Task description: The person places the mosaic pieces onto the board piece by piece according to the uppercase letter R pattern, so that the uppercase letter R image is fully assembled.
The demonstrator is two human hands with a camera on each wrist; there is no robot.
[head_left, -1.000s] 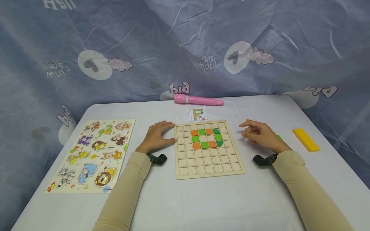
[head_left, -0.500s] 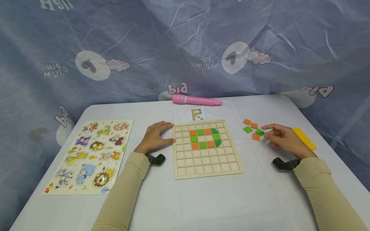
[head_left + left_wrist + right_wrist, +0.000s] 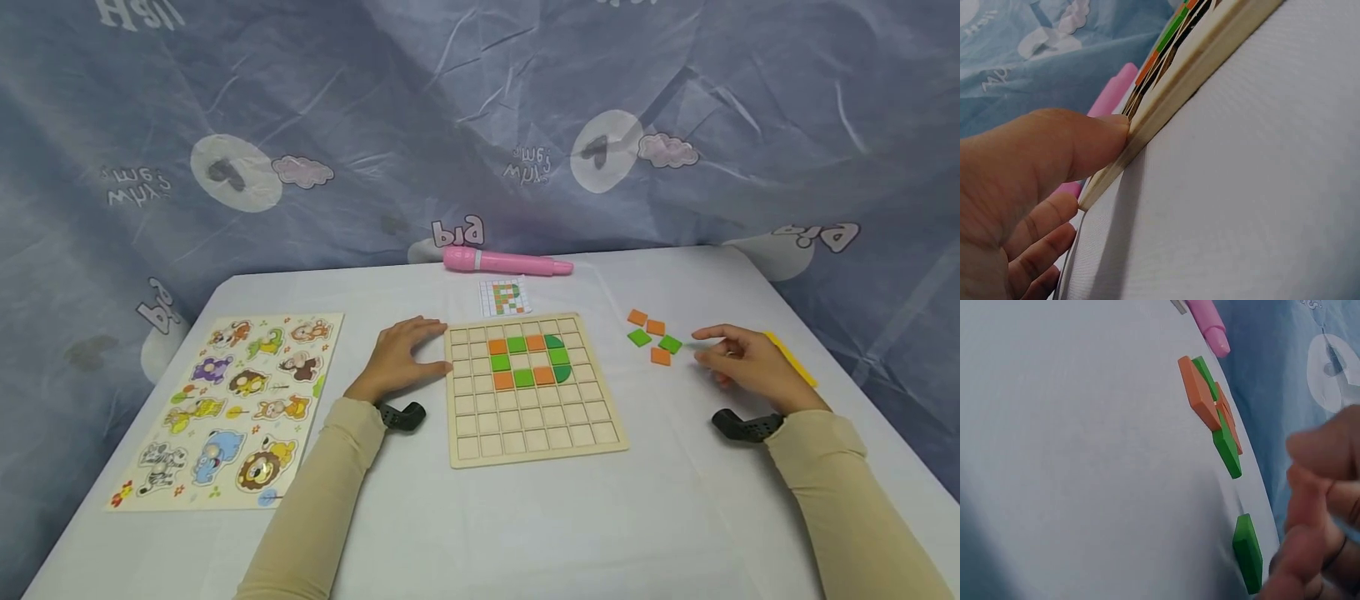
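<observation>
In the head view a wooden grid board lies on the white table, with orange and green tiles set in a ring in its upper half. My left hand rests at its left edge, thumb and fingers spread, the thumb touching the rim. Loose on the table to the board's right lie several tiles, such as an orange tile and a green tile. My right hand hovers just right of them, fingers loosely bent, nothing visible between them. Another green tile lies near it in the right wrist view.
Behind the board lie a small pattern card and a pink microphone-shaped pen. An animal picture board is at left. A yellow block sits partly hidden behind the right hand. A grey-blue cloth hangs at the back.
My right hand has moved right, off the loose tiles, which now show, and partly covers the yellow block. The left hand stays at the board's edge. The head view has shifted slightly.
</observation>
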